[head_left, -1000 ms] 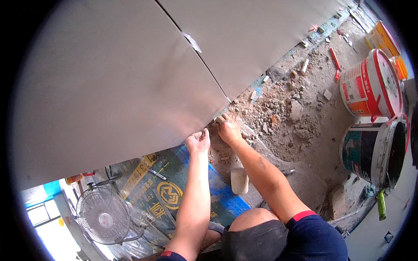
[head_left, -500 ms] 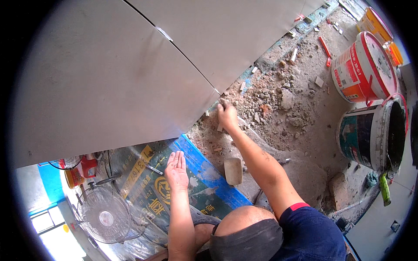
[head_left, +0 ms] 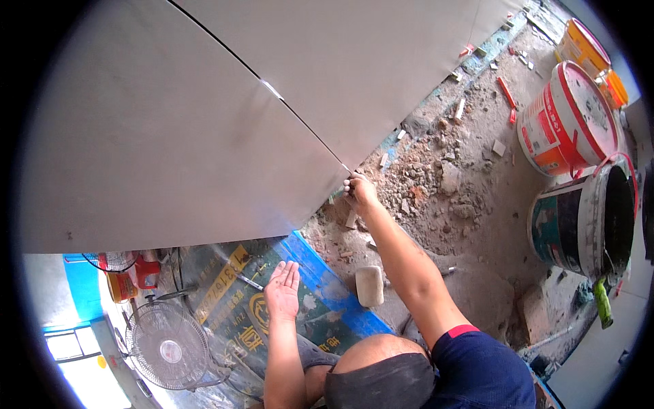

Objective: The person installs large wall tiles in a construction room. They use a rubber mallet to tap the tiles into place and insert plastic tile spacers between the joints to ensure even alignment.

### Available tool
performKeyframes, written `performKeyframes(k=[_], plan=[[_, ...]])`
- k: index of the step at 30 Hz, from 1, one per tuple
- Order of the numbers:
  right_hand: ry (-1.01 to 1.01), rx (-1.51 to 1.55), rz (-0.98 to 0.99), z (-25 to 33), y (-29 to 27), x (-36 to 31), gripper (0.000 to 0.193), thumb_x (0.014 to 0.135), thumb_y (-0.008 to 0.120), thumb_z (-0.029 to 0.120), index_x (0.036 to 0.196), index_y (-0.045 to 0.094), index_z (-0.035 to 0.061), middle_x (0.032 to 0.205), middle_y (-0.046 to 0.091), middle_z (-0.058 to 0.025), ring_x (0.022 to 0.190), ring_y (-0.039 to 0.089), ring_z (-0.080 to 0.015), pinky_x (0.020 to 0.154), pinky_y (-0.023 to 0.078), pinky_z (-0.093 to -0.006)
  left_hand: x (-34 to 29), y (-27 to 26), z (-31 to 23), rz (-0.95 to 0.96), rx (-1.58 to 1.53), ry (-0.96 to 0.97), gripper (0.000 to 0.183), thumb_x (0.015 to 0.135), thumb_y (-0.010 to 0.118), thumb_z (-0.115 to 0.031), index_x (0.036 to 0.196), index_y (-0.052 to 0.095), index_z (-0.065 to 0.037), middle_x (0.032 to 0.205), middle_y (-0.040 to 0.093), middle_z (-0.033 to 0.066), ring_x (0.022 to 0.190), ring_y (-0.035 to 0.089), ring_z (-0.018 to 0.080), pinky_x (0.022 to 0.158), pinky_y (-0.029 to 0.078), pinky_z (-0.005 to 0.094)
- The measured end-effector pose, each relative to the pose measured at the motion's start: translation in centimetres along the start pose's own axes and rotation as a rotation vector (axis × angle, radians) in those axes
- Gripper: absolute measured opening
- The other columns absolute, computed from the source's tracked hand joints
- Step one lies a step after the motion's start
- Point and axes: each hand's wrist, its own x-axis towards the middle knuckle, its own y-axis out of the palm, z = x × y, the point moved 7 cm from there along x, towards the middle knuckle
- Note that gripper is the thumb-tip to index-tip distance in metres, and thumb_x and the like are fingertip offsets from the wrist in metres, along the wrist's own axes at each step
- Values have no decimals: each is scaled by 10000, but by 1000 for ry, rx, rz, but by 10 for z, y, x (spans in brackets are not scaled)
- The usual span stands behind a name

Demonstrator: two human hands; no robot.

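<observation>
Two large grey tiles (head_left: 157, 136) meet at a dark narrow seam, where a thin white clip (head_left: 271, 88) sits. My right hand (head_left: 361, 193) is at the seam's lower end, by the tiles' bottom edge. Its fingers are curled in, and what they hold, if anything, is too small to make out. To the left, my left hand (head_left: 281, 294) is held up with its fingers stretched out and nothing in it, below the left tile's bottom edge. A pale rounded block (head_left: 370, 286) lies on the floor between my forearms.
Rubble (head_left: 436, 184) and small wedges litter the floor beside the tiles. A red-and-white bucket (head_left: 545, 129) and a dark open bucket (head_left: 562, 221) stand at the right. A floor fan (head_left: 167, 347) stands at lower left, near a printed green sheet (head_left: 231, 286) edged with blue tape.
The whole view has shifted slightly. My right hand has turned, its fingers now curling toward the left at the seam's end. My left hand stays open with fingers stretched.
</observation>
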Motion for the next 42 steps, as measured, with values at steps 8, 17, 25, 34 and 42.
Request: performKeyframes(k=[8, 17, 25, 34, 42], plan=[[-421, -868, -60, 35, -7, -52, 299, 911, 554, 160, 1156, 676, 42, 868, 700, -81, 746, 632, -148, 672, 494, -312, 7, 3, -29, 25, 160, 69, 446, 922, 530, -81, 1335, 439, 61, 1271, 572, 202, 1190, 575, 317, 1043, 451, 417], [-470, -1429, -73, 56, -106, -200, 300, 923, 585, 251, 1060, 688, 5, 775, 673, -196, 682, 662, -258, 664, 505, -370, 2, 0, 9, -94, 720, -3, 239, 974, 609, -283, 922, 656, -54, 638, 586, -9, 496, 520, 85, 481, 411, 225], [-594, -1426, -293, 151, -175, -230, 262, 909, 659, 215, 1057, 667, -1, 954, 698, -197, 859, 683, -254, 767, 520, -367, 33, -32, -25, -276, 899, 21, 432, 962, 577, -478, 850, 660, -70, 598, 441, -60, 503, 404, 47, 411, 282, 222], [-62, -1982, 297, -26, -81, -265, 1170, 769, 693, 643, 1500, 109, -60, 1346, 423, -346, 1012, 632, -446, 815, 554, -455, 36, -2, 14, 55, 1175, 69, 138, 888, 664, -150, 968, 666, -38, 782, 678, 72, 657, 625, 131, 591, 509, 281], [-313, -1782, -81, -43, -69, -280, 1009, 729, 779, 359, 1488, 204, 26, 1266, 479, -266, 950, 636, -469, 758, 556, -509, -31, 59, 100, 258, 1352, -7, 414, 930, 623, -434, 1036, 666, -36, 897, 706, 135, 863, 678, 233, 773, 521, 366]])
